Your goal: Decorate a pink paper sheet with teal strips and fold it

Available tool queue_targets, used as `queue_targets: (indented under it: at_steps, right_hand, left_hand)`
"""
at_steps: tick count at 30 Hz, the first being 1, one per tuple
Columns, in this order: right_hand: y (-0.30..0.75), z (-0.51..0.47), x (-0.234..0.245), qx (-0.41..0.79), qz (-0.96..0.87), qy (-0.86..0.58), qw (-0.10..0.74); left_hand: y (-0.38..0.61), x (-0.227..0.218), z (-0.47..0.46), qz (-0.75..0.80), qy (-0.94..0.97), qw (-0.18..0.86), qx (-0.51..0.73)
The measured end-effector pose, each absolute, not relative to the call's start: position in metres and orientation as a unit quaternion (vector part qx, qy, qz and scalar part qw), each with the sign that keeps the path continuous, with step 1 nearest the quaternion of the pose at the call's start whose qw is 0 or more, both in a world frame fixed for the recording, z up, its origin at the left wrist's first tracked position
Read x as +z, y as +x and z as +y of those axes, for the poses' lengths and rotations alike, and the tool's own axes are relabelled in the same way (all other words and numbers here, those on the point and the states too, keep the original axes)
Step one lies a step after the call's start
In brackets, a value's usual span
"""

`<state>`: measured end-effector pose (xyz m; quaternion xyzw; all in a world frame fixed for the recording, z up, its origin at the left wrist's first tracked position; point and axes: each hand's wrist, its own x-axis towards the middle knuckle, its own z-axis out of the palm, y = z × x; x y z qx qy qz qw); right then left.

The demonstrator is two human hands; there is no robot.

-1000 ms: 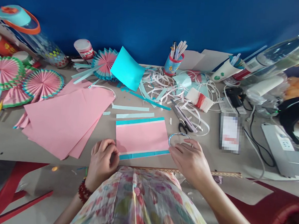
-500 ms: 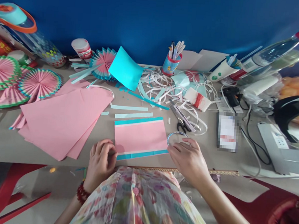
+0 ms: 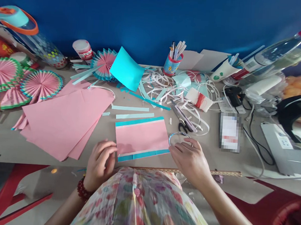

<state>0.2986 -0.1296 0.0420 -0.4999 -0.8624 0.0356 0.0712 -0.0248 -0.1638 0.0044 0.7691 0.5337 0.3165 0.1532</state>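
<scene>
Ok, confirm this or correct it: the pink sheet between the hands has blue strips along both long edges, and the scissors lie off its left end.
Wrong side: the head view shows the scissors off the right end of the pink sheet. The blue strips are as you say.

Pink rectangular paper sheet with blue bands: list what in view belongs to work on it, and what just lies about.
Likely in the job: banded pink sheet; left hand and right hand by its edges; loose pink paper sheets; black-handled metal scissors.

Probably just lying about: clear bottle with red cap; clear water bottle with orange handle.
</scene>
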Motion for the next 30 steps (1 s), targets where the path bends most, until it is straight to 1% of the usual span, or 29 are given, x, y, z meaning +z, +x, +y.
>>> queue_targets:
  at_steps: [2, 5, 8, 19, 30]
  right_hand:
    - [0.298, -0.129, 0.043, 0.034, -0.862, -0.5, 0.074]
    - [0.298, -0.128, 0.043, 0.035, -0.863, -0.499, 0.072]
    - [0.299, -0.128, 0.042, 0.029, -0.863, -0.498, 0.073]
    - [0.304, -0.129, 0.033, 0.021, -0.863, -0.502, 0.045]
    - [0.306, -0.128, 0.031, 0.022, -0.866, -0.497, 0.042]
  left_hand:
    - [-0.024, 0.008, -0.159, 0.457, 0.819, 0.165, 0.306]
    - [-0.017, 0.01, -0.151, 0.348, 0.889, 0.184, 0.235]
    - [-0.009, 0.006, -0.144, 0.295, 0.921, 0.158, 0.201]
    - [-0.011, -0.008, -0.141, 0.242, 0.953, 0.123, 0.135]
    - [-0.013, -0.009, -0.139, 0.228, 0.959, 0.144, 0.09]
